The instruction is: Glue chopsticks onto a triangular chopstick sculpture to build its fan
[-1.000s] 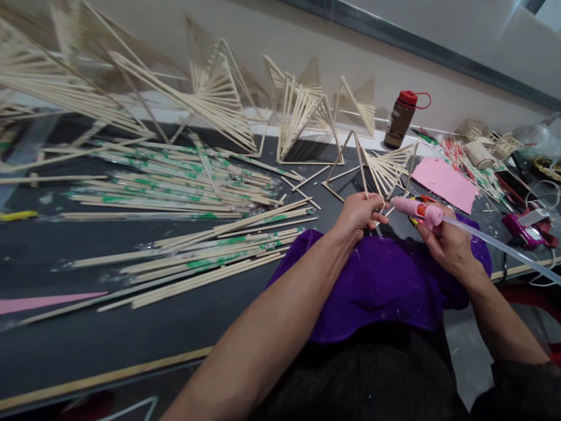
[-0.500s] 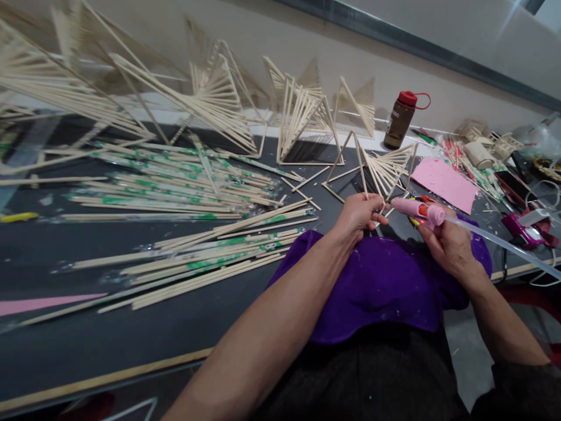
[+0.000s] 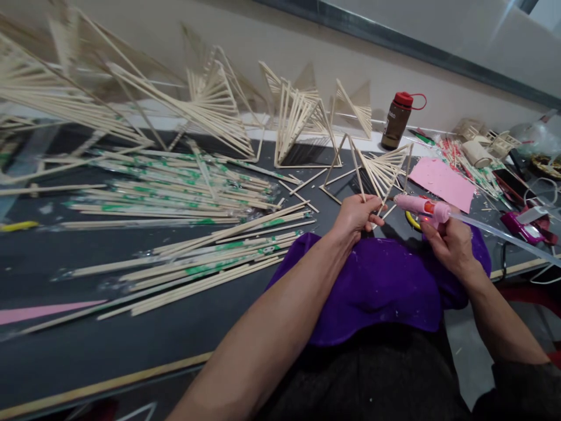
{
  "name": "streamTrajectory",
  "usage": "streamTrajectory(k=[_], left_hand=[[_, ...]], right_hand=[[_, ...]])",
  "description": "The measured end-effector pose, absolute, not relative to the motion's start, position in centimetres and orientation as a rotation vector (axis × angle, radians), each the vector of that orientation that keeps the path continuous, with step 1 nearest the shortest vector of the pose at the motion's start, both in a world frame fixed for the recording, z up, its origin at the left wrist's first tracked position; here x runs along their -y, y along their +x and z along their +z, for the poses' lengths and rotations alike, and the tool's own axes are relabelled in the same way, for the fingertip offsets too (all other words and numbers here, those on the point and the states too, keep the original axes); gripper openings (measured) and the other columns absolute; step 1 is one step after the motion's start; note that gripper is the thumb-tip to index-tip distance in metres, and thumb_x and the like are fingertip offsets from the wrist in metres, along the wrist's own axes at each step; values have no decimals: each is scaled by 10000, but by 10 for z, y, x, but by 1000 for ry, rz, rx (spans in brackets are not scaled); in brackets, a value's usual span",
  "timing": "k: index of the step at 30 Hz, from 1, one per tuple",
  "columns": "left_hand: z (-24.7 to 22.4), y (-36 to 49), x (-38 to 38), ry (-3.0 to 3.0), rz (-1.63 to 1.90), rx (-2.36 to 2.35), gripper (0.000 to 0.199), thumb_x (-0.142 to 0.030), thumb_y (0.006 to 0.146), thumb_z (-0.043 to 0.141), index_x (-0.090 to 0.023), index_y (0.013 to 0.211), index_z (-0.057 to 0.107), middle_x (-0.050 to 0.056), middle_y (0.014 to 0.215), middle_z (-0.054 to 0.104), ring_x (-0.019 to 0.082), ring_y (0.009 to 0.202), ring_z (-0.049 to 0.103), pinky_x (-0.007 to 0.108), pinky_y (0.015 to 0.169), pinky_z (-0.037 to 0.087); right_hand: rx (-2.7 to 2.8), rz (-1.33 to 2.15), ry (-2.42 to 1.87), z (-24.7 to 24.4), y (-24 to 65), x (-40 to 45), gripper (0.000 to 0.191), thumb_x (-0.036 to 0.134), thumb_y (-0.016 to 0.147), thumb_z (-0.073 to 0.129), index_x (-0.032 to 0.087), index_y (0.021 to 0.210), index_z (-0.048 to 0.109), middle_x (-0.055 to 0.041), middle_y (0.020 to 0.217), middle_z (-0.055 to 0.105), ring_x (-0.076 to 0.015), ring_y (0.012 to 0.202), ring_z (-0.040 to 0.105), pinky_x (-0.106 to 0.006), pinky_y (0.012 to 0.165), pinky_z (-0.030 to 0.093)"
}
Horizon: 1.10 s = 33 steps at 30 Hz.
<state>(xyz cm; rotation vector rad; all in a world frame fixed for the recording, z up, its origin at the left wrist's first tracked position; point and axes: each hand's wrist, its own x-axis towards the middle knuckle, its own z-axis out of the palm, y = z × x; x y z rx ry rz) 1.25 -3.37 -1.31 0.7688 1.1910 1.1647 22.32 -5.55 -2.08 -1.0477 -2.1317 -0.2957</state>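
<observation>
My left hand (image 3: 359,214) pinches the near corner of a small stick model (image 3: 380,172), a fan of thin wooden sticks in an angular frame on the dark table. Wrapped in my right hand (image 3: 451,240) is a pink hot glue gun (image 3: 423,206), with a long clear glue stick (image 3: 504,234) running out of its back. The gun's nozzle points left, close to my left fingertips; whether it touches the sticks I cannot tell. A purple cloth (image 3: 372,286) lies over my lap and the table edge, beneath both hands.
Packets of wooden sticks (image 3: 175,193) and loose sticks cover the left of the table. Larger stick models (image 3: 302,123) stand along the wall. A brown bottle (image 3: 397,121) with a red lid stands behind. Pink foam sheet (image 3: 442,181), yellow-handled tool (image 3: 412,221) and purple device (image 3: 521,225) lie rightward.
The glue gun has shifted slightly right, its nozzle a little further from my left fingers. My left hand keeps its pinch on the stick model. The whole view has shifted slightly.
</observation>
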Motion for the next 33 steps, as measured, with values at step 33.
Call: streamTrajectory(k=[33], left_hand=[[-16,12,32,802,1154,-1239,155,-109,837,565,-97,684,584,19,691,674,14,270,442,156,246,207]], right_hand=[[2088,-281,-960,-23,219,59,238,320,923,499,182,1116,521,-107,894,656,-207,672,628,-318,567,503]])
